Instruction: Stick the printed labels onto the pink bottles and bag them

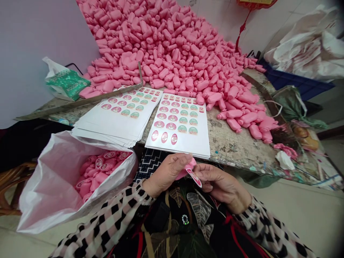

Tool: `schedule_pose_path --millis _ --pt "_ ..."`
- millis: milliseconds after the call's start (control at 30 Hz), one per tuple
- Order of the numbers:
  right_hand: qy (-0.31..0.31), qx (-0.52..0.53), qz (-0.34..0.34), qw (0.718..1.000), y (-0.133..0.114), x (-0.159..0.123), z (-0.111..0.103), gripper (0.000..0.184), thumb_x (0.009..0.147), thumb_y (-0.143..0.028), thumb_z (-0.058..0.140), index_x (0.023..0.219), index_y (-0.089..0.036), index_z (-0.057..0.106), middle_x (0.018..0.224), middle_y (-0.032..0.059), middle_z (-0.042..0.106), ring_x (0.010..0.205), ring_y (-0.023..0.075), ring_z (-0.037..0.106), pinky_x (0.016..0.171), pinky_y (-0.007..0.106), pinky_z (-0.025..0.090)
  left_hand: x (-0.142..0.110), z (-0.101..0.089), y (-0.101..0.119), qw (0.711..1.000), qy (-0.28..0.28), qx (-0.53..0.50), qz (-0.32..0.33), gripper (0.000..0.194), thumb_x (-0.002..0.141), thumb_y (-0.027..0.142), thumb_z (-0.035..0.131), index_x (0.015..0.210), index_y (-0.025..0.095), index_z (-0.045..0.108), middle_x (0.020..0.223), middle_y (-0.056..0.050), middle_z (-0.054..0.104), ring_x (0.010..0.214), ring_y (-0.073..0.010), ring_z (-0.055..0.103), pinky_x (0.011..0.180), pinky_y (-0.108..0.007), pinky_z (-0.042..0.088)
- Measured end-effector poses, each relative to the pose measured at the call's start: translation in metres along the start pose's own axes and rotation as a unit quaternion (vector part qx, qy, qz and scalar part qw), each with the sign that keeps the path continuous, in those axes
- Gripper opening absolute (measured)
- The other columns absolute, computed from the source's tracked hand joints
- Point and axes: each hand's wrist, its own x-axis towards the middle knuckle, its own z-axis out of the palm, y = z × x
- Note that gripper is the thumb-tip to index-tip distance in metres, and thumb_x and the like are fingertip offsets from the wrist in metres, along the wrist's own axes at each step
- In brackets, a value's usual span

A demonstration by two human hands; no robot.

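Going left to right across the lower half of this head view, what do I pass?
Woven cane furniture → white plastic bag holding pink bottles → left hand → labelled pink bottle → right hand

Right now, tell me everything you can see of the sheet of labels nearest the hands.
The sheet of labels is white and looks glossy, lying flat on the worn table, seemingly with a few more sheets beneath. Rows of round pink-and-green labels fill its upper part; three pink ovals sit lowest, above a blank margin. Its far edge is against pink bottles; a taller stack of sheets lies to its left.
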Motion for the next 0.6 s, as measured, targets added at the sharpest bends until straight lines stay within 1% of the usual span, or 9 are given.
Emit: schedule_pose_path --millis 100,167,333,467,600 --pt "-0.001 0.002 -0.002 1.000 0.0011 -0.0009 -0.0002 0.021 0.061 -0.021 0.077 0.064 -0.013 0.058 0.053 -0.0057 0.045 0.043 0.0009 0.023 0.040 0.017 0.010 -0.0002 0.0007 -0.0001 1.000 -0.016 -0.008 -0.002 0.033 0.081 0.043 0.061 0.073 0.012 0.068 0.064 -0.002 0.056 0.057 -0.0083 0.047 0.057 -0.021 0.035" --pt "-0.005 0.002 -0.005 1.000 0.0016 -0.0008 -0.0006 0.022 0.062 -0.022 0.077 0.063 -0.013 0.057 0.053 -0.0060 0.043 0.043 0.0008 0.023 0.040 0.017 0.010 -0.0001 0.0012 -0.0004 1.000 -0.014 -0.011 -0.009 0.033 0.081 0.043 0.060 0.074 0.012 0.068 0.065 -0.002 0.056 0.057 -0.0083 0.047 0.058 -0.021 0.035" --pt "-0.004 -0.001 -0.016 1.000 0.0039 -0.0009 -0.0029 0.020 0.063 -0.022 0.076 0.065 -0.013 0.058 0.055 -0.0053 0.044 0.044 0.0012 0.023 0.040 0.017 0.010 0.0019 -0.0014 -0.0015 1.000 0.009 -0.014 -0.022 0.036 0.079 0.047 0.060 0.076 0.012 0.068 0.067 -0.004 0.058 0.058 -0.0101 0.050 0.060 -0.023 0.037" --pt "-0.015 -0.008 -0.034 0.999 0.0057 -0.0030 -0.0064 0.018 0.066 -0.022 0.074 0.066 -0.013 0.058 0.056 -0.0043 0.045 0.044 0.0016 0.024 0.041 0.018 0.012 0.0036 -0.0072 -0.0017 0.999 0.041 -0.019 -0.019 0.041 0.082 0.051 0.055 0.076 0.013 0.066 0.067 -0.003 0.057 0.054 -0.0095 0.048 0.055 -0.023 0.036" --pt "0.003 -0.009 -0.043 0.999 0.0069 -0.0026 -0.0088 0.018 0.069 -0.024 0.073 0.069 -0.014 0.059 0.061 -0.0034 0.047 0.045 0.0020 0.026 0.042 0.019 0.012 0.0030 -0.0082 -0.0028 0.999 0.021 -0.027 -0.015 0.041 0.084 0.050 0.053 0.077 0.012 0.064 0.068 -0.003 0.057 0.056 -0.0102 0.050 0.056 -0.023 0.038"
